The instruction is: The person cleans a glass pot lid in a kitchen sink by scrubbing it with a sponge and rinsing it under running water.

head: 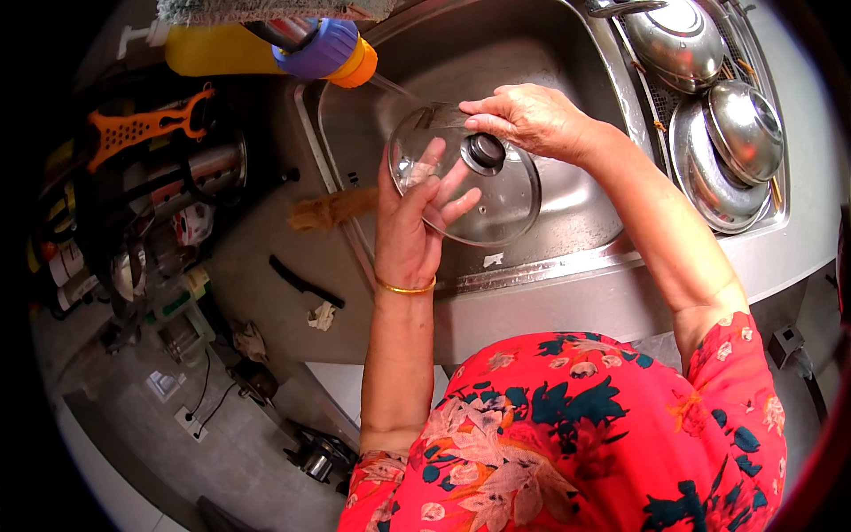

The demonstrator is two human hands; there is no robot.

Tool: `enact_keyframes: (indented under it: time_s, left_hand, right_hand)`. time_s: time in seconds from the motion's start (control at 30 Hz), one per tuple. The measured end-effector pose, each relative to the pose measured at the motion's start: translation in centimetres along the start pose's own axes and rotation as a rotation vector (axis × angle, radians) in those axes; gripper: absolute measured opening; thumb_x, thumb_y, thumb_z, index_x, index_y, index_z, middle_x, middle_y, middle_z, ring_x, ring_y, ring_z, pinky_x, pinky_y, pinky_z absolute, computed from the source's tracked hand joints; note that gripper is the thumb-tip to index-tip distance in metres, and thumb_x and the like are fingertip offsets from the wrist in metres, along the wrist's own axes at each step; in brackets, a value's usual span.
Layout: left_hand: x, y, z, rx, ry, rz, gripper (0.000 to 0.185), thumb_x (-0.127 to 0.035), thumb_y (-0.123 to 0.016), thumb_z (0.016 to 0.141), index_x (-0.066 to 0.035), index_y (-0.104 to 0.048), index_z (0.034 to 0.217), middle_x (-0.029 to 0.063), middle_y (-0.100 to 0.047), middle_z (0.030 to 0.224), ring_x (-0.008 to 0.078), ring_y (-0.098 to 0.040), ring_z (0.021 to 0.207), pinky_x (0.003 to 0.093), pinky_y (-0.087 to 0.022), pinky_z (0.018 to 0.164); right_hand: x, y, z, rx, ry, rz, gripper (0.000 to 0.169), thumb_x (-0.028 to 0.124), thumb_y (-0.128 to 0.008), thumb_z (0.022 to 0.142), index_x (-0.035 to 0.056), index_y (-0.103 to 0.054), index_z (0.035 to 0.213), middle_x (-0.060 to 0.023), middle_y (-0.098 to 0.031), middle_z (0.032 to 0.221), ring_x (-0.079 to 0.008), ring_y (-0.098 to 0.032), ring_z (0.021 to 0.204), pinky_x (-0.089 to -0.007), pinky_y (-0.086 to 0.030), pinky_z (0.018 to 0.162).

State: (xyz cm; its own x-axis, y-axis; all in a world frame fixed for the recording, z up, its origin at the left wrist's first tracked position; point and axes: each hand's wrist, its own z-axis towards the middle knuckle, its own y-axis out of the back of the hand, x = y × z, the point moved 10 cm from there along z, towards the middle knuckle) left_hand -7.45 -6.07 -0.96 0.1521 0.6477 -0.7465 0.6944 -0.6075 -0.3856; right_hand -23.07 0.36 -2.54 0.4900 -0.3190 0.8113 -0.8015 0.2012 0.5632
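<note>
A round glass pot lid (508,206) with a dark knob (486,151) is held over the stainless steel sink (572,193). My left hand (415,209) grips its left edge, the thumb on the near face and the other fingers showing through the glass. At the lid's upper rim, the fingers of my right hand (532,120) pinch the edge just above the knob. Water runs in a thin stream from the blue and orange faucet nozzle (332,56) towards the lid's upper left side.
Right of the sink, metal bowls (744,133) stand on a draining rack. A black-handled knife (306,280), a crumpled white scrap (322,316) and a brown cloth-like item (326,209) lie on the left counter. An orange peeler (149,126) hangs among utensils. A yellow bottle (219,50) stands behind.
</note>
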Motion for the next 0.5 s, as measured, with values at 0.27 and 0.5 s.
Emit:
enact_keyframes:
  time_s: [0.27, 0.5]
  left_hand:
    - [2.2, -2.9, 0.2, 0.098, 0.068, -0.005, 0.077, 0.0, -0.051, 0.093, -0.019, -0.014, 0.158, 0.0262, -0.039, 0.152, 0.0412, -0.058, 0.125, 0.0471, -0.061, 0.088]
    - [0.7, -1.1, 1.6, 0.036, -0.009, -0.033, 0.077, 0.001, -0.051, 0.092, -0.019, -0.017, 0.157, 0.0229, -0.043, 0.148, 0.0414, -0.059, 0.124, 0.0505, -0.061, 0.089]
  right_hand:
    - [0.7, 1.6, 0.1, -0.058, 0.009, 0.188, 0.045, 0.04, -0.058, 0.101, 0.0043, -0.069, 0.124, -0.0169, -0.072, 0.113, -0.0286, -0.068, 0.106, -0.0349, -0.051, 0.092]
    - [-1.5, 2.9, -1.9, -0.125, 0.117, 0.276, 0.042, 0.042, -0.059, 0.1, 0.0061, -0.072, 0.118, -0.016, -0.074, 0.108, -0.0289, -0.071, 0.1, -0.0364, -0.053, 0.087]
